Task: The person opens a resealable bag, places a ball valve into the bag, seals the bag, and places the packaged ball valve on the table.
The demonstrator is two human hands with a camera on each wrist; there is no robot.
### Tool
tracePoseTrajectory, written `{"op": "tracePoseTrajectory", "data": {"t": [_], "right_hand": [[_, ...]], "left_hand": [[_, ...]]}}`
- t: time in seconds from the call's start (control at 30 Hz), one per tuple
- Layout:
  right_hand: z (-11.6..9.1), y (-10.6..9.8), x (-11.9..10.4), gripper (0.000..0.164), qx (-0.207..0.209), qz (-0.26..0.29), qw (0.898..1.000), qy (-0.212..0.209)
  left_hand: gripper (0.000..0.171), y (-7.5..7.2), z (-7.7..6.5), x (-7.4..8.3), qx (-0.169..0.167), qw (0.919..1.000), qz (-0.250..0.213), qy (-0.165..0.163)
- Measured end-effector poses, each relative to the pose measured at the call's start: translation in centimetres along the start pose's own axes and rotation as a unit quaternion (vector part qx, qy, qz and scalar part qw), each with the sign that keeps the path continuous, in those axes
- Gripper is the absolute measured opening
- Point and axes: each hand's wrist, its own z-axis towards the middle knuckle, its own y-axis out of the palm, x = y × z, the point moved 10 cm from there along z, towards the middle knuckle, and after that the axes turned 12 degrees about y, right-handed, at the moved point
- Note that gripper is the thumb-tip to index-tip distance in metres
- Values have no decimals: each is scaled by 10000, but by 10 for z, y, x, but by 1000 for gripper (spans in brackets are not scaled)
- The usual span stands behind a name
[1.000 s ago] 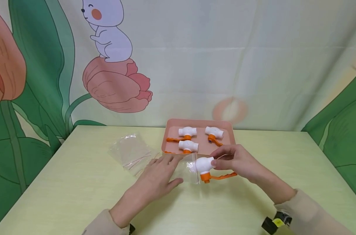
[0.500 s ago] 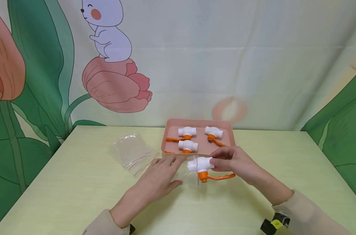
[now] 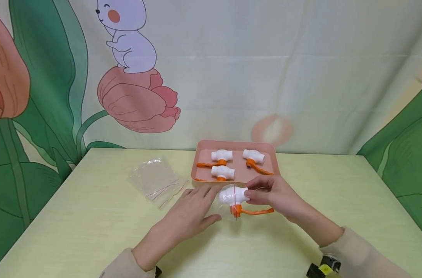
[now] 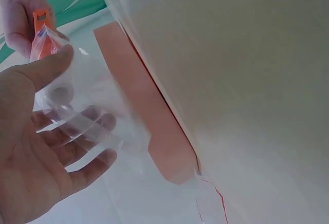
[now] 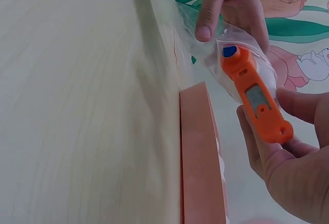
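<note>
A white ball valve (image 3: 227, 195) with an orange lever handle (image 3: 256, 212) is partly inside a clear zip bag (image 4: 87, 88). The bag's red seal line crosses the valve body, and the lever sticks out to the right. My right hand (image 3: 278, 196) pinches the valve's exposed right end between thumb and fingers. On the other side my left hand (image 3: 188, 214) holds the bag, its fingers behind the plastic and its thumb in front. Bag and valve are above the table. In the right wrist view the lever (image 5: 259, 100) points toward my right palm.
Behind the hands a pink tray (image 3: 239, 146) holds several more valves, such as one white valve (image 3: 254, 156) at its right. Loose clear zip bags (image 3: 157, 177) lie to the left on the pale table (image 3: 92, 216). A printed curtain (image 3: 214, 77) hangs along the back edge.
My right hand has moved the valve leftward, deeper into the bag, so the bag mouth now lies over the middle of the body and the handle's hub. My left hand has barely moved.
</note>
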Motion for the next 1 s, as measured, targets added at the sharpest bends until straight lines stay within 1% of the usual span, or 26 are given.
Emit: {"op": "tracePoseTrajectory", "data": {"t": [0.37, 0.67, 0.77, 1.0], "right_hand": [[-6, 12, -5, 31, -23, 33, 9997, -239], [-10, 18, -10, 29, 59, -5, 9987, -502], [-11, 19, -10, 29, 69, -9, 9988, -492], [-10, 22, -11, 27, 81, 30, 9989, -466]], "left_hand": [[84, -1, 1, 3, 66, 9992, -394, -13], [86, -2, 5, 9, 147, 9992, -349, 133], [86, -2, 6, 12, 185, 9992, -300, 203], [87, -3, 9, 16, 148, 9992, -209, 298]]}}
